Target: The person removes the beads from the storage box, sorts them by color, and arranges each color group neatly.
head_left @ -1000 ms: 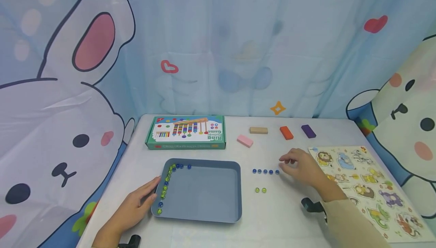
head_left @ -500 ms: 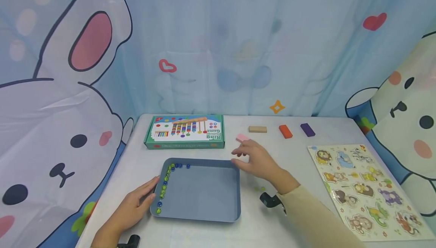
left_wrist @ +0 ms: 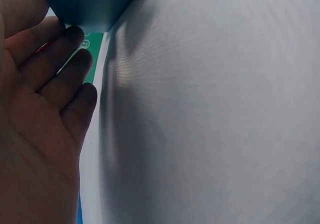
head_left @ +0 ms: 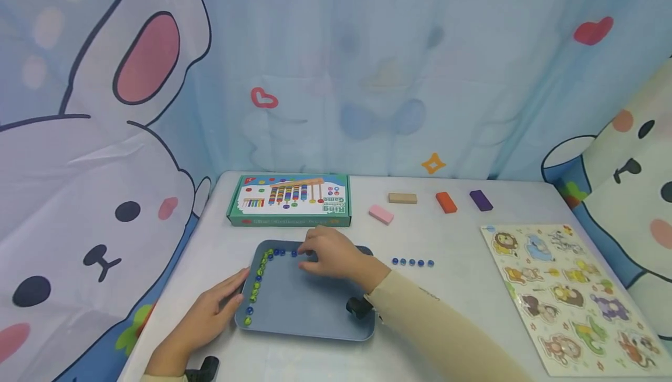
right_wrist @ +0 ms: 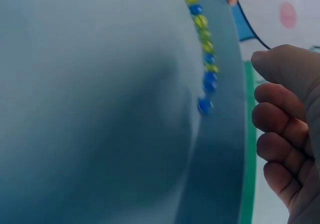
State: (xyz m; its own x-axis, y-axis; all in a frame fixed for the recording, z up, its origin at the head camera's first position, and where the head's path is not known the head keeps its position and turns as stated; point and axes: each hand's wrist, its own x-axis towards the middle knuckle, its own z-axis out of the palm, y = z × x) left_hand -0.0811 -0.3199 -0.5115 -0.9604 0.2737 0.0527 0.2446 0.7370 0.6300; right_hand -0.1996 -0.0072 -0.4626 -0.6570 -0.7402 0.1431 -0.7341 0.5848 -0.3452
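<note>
In the head view, a shallow grey-blue tray (head_left: 315, 318) holds yellow-green marbles (head_left: 254, 298) along its left side and blue marbles (head_left: 282, 252) along its back edge. My left hand (head_left: 212, 309) rests against the tray's left wall, fingers extended. My right hand (head_left: 336, 259) is over the tray's back edge, just right of the last blue marble seen. Its fingers (right_wrist: 272, 114) are curled in the right wrist view, with the thumb apart from them. Whether it holds a marble is hidden. A row of blue marbles (head_left: 412, 262) lies on the table right of the tray.
Behind the tray lies a green game box (head_left: 289, 201). Pink (head_left: 381, 214), tan (head_left: 402, 198), orange (head_left: 447, 202) and purple (head_left: 480, 200) blocks lie along the back. An animal puzzle board (head_left: 572, 300) is at right. The right sleeve (head_left: 436, 329) crosses the table's front.
My right hand has travelled left from the blue marble row to above the tray's back edge. Its forearm now hides the two yellow-green marbles on the table. The left hand stays at the tray.
</note>
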